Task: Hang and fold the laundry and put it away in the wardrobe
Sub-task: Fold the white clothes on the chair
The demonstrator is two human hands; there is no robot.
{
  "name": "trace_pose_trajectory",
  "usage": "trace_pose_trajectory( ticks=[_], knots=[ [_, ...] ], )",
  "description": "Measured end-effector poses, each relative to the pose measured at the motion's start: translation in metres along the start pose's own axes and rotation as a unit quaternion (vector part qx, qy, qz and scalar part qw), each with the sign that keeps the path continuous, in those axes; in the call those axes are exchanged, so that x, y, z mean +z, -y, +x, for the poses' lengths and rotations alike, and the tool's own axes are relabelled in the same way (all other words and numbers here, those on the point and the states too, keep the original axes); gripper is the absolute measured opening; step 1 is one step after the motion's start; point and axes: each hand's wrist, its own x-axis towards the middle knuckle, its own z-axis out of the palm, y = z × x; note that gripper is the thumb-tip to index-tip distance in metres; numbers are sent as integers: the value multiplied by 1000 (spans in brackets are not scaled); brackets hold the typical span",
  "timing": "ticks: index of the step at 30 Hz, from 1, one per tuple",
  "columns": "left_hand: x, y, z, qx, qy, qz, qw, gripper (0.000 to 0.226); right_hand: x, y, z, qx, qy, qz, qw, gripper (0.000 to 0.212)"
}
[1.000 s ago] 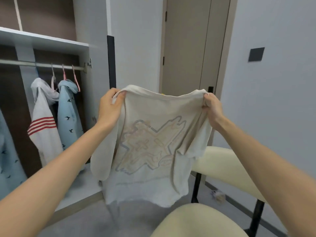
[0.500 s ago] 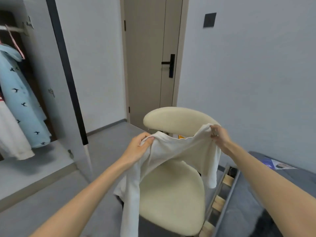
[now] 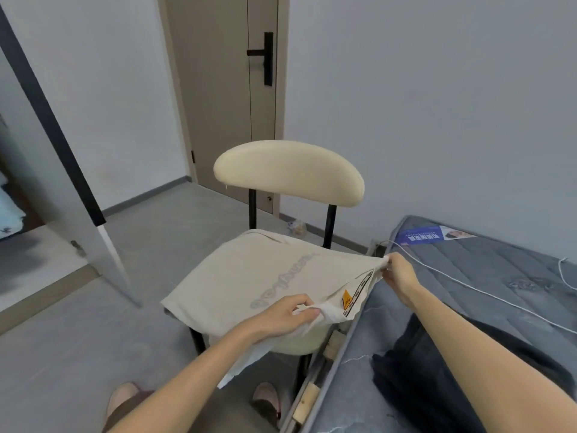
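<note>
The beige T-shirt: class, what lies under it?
The T-shirt lies spread over the cream chair's seat; only the seat's front edge and a black leg show beneath. The rest of the seat is covered. The left hand and right hand pinch its near edge.

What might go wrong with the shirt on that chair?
The shirt hangs over the edges of the chair seat, so it might slide onto the floor if the left hand and right hand let go. The right hand is also close to a white cable on the mattress and might snag it.
</note>
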Motion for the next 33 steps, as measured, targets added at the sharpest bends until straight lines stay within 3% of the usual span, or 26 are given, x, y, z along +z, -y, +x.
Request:
trace_pose_trajectory(
  ticks=[5,8,10,14,18,20,22,25,29,33],
  knots=[
    [28,31,0,-30,25,7,999,12,-5,-40,-5,-19,-19,-198,980,27],
    [48,51,1,-67,42,-8,997,12,-8,-68,-13,-39,-17,-308,950,25],
    [63,63,2,-92,44,-34,994,13,-10,-81,-19,-78,8,-397,915,23],
    [84,81,7,-98,42,13,994,17,-20,-95,-22,-111,69,-581,803,27],
    [102,93,4,-102,72,19,992,13,-26,-96,-28,-70,89,-678,726,34],
    [111,99,1,-100,74,12,992,10,-23,-94,-36,-92,80,-701,702,37],
    [118,104,-3,-96,65,3,993,11,-14,-92,-47,-144,111,-666,724,38],
    [125,111,-7,-90,51,7,995,20,1,-92,-74,-142,258,-539,789,36],
    [128,120,-14,-103,18,8,995,25,15,-110,-114,-121,402,-502,757,32],
    [125,124,-18,-114,-22,-14,993,27,25,-125,-134,-157,409,-503,745,32]
  ],
)
